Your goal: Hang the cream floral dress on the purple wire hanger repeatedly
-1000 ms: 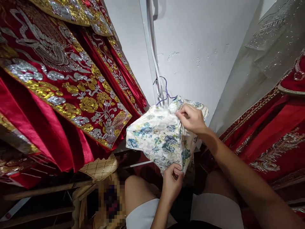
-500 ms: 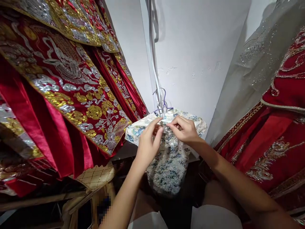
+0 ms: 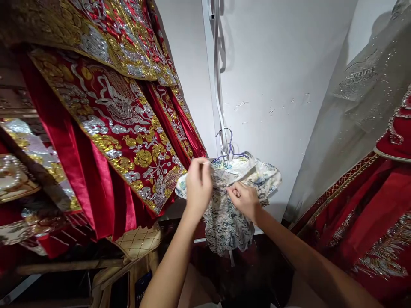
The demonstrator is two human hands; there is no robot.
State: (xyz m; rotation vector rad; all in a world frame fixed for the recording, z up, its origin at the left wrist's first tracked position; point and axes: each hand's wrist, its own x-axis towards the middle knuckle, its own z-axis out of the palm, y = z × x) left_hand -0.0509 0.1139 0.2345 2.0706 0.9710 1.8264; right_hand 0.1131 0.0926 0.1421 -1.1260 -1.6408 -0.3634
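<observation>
A white short-sleeved garment with a blue-green floral print [image 3: 224, 226] hangs on a thin purple hanger [image 3: 230, 141]; whether it is a dress or a top I cannot tell. At its left shoulder, beside the neckline, my left hand [image 3: 199, 186] is closed in a pinch on the fabric. My right hand [image 3: 244, 200] pinches the front opening just below the collar, with its fingers curled. The cloth is pulled taut and creased between both hands. What lies right under the fingertips is hidden.
Red robes with gold and silver embroidery [image 3: 128, 115] hang close on the left. A white metal rack post [image 3: 215, 77] stands against the wall. On the right are a sheer sequined veil [image 3: 356, 85] and a red gown [image 3: 362, 214]. A cushioned wooden chair [image 3: 141, 241] is at lower left.
My left hand has lifted and moved to the garment's left shoulder. My right hand is slightly lower, the front is drawn outward, and the hem has risen. The view has shifted left.
</observation>
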